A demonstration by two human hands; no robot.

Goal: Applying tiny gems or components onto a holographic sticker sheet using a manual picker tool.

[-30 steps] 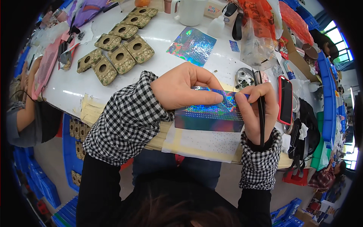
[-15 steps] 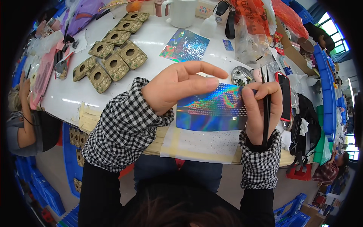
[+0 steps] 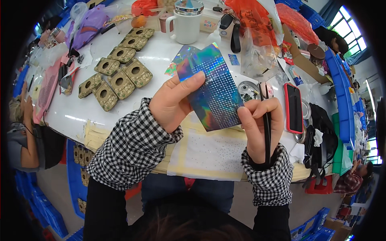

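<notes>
A shiny blue holographic sheet [image 3: 213,88] with rows of small marks is held up tilted above the table. My left hand [image 3: 175,98] pinches its left side, thumb on the front face and fingers behind. At the lower right edge, my right hand [image 3: 261,124] grips the sheet between thumb and fingertip. Black tweezers [image 3: 267,138] also rest in that right hand, pointing upward. Below lies a white dotted sheet [image 3: 209,154], taped along the table's front edge. Another holographic sheet [image 3: 175,64] lies flat behind, partly covered by the held one.
Several camouflage-covered pieces with round holes [image 3: 120,81] lie on the left. At the back stand a white mug [image 3: 188,28] and a small box [image 3: 209,23]. A round metal dish [image 3: 248,89] and a red-edged phone [image 3: 293,108] are on the right. A person's arm [image 3: 29,132] shows far left.
The held sheet has turned from lying sideways to a steep tilt and risen. My left hand now has its thumb on the sheet's face; my right hand moved left and down.
</notes>
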